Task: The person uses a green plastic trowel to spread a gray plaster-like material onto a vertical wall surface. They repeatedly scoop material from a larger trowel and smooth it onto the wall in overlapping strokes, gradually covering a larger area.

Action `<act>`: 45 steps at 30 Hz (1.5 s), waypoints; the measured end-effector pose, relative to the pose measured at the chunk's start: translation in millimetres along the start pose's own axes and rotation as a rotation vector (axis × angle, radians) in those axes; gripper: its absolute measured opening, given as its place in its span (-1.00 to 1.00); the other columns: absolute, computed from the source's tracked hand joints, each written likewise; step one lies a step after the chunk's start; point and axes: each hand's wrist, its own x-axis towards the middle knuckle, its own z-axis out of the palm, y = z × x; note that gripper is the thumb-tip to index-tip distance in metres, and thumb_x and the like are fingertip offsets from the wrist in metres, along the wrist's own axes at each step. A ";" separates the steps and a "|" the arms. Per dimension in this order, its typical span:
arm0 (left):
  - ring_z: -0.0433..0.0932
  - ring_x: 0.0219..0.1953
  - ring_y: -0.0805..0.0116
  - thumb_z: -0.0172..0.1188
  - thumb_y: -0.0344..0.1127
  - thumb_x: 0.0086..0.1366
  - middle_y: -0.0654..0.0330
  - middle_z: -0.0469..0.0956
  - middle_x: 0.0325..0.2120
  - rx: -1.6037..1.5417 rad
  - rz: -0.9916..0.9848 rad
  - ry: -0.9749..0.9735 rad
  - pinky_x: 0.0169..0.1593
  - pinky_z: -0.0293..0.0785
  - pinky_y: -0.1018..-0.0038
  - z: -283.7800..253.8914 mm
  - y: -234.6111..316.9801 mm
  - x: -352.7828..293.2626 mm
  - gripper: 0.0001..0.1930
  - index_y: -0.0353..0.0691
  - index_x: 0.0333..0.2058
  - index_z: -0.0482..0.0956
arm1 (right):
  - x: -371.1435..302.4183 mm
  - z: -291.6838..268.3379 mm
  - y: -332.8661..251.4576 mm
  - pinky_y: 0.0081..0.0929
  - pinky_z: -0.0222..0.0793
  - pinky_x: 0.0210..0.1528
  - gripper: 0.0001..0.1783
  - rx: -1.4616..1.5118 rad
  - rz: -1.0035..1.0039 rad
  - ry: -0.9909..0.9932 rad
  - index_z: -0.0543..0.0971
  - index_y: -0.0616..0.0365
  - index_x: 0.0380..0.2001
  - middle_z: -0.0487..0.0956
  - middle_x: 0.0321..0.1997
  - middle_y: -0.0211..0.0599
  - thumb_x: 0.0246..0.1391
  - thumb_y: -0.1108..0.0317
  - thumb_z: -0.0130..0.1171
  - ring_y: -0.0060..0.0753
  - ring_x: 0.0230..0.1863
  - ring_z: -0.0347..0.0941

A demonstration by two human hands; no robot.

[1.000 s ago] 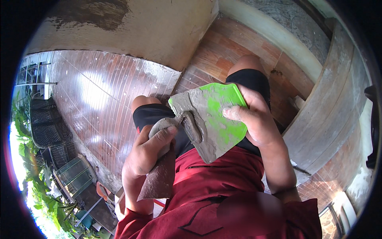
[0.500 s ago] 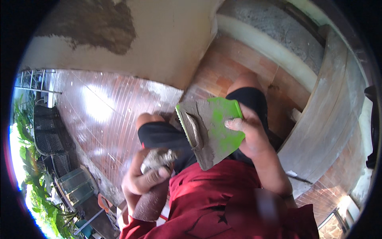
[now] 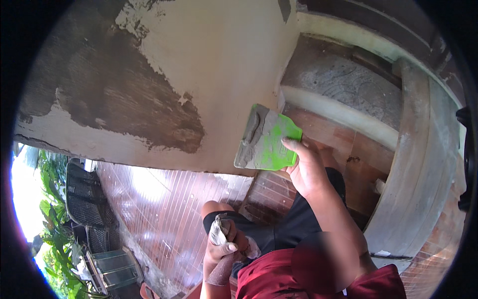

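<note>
My right hand (image 3: 309, 172) grips a green plastic spreader (image 3: 280, 158) by its edge, thumb on top. Grey wet paste (image 3: 255, 130) coats much of the blade, with a thick ridge near its left edge. The spreader is held up close to the pale wall (image 3: 239, 65); I cannot tell whether it touches. Across the wall's left part spreads a ragged dark grey-brown patch (image 3: 129, 94). Low over my lap, my left hand (image 3: 219, 252) is closed around a crumpled, grey-white wad (image 3: 218, 231), its material unclear.
Below the wall lies a shiny tiled floor (image 3: 164, 214). At the left stand a black woven chair (image 3: 89, 199), a small glass-topped table (image 3: 117, 271) and green plants (image 3: 50, 214). A grey step (image 3: 343, 74) and a curved pale ledge (image 3: 413, 174) border the right side.
My view has tipped up toward the wall, so more of the dark patch shows. My right hand has carried the spreader forward to the wall; my left hand still holds the wad.
</note>
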 end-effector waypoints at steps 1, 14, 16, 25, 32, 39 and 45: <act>0.25 -0.64 0.40 0.31 -0.43 0.04 0.29 0.23 -0.66 0.004 0.029 -0.056 -0.55 0.12 0.42 2.1 2.7 3.1 -0.66 -0.13 -0.48 0.21 | -1.2 2.5 -0.1 -0.47 0.49 -0.17 -0.70 0.013 0.033 -0.006 0.48 0.20 -0.10 0.55 -0.17 -0.34 0.10 0.34 0.12 -0.50 -0.17 0.53; 0.48 -0.40 0.36 0.30 -0.28 0.13 0.10 0.52 -0.43 0.336 -0.249 0.480 -0.31 0.38 0.47 56.1 36.4 -21.4 -0.61 -0.43 -0.15 0.47 | -51.2 -9.9 20.3 -0.51 0.36 0.00 -0.69 -0.071 0.172 -0.101 0.49 0.34 -0.11 0.57 -0.19 -0.34 0.07 0.44 0.06 -0.55 -0.15 0.48; 0.49 -0.34 0.41 0.31 -0.31 0.14 0.09 0.54 -0.39 0.504 -0.285 0.597 -0.21 0.37 0.52 63.9 31.7 -21.2 -0.61 -0.43 -0.12 0.48 | -54.9 -10.9 20.8 -0.51 0.36 0.00 -0.69 -0.080 0.167 -0.104 0.49 0.34 -0.11 0.57 -0.19 -0.34 0.07 0.44 0.05 -0.55 -0.16 0.48; 0.51 -0.42 0.37 0.36 -0.32 0.00 0.12 0.50 -0.46 0.595 -0.276 0.863 -0.31 0.43 0.51 81.5 23.3 -11.6 -0.63 -0.42 -0.27 0.48 | -65.4 -8.6 12.9 -0.50 0.36 0.02 -0.68 -0.015 0.136 -0.107 0.47 0.34 -0.08 0.56 -0.17 -0.29 0.08 0.44 0.03 -0.51 -0.14 0.49; 0.49 -0.39 0.41 0.28 -0.39 0.11 0.15 0.51 -0.48 1.169 -0.347 0.267 -0.26 0.38 0.51 71.4 45.3 -8.0 -0.75 -0.41 -0.27 0.53 | -73.1 -9.1 4.9 -0.48 0.37 0.03 -0.65 -0.044 0.174 -0.121 0.45 0.36 -0.05 0.56 -0.14 -0.25 0.09 0.43 0.03 -0.48 -0.10 0.49; 0.41 -0.64 0.43 0.17 -0.36 0.19 0.13 0.45 -0.70 1.414 -0.168 0.277 -0.50 0.31 0.43 66.7 43.8 -3.9 -0.85 -0.36 -0.39 0.55 | -80.2 -12.1 1.3 -0.47 0.40 0.01 -0.63 -0.034 0.227 -0.154 0.44 0.37 -0.04 0.56 -0.13 -0.24 0.08 0.42 0.03 -0.45 -0.12 0.51; 0.33 -0.64 0.52 0.16 -0.39 0.11 0.26 0.45 -0.68 0.999 0.107 0.392 -0.50 0.27 0.53 49.8 37.0 -26.8 -0.84 -0.41 -0.42 0.53 | -86.1 -26.6 5.7 -0.47 0.41 0.00 -0.61 0.014 0.275 -0.104 0.47 0.32 -0.03 0.57 -0.12 -0.26 0.06 0.39 0.06 -0.46 -0.10 0.52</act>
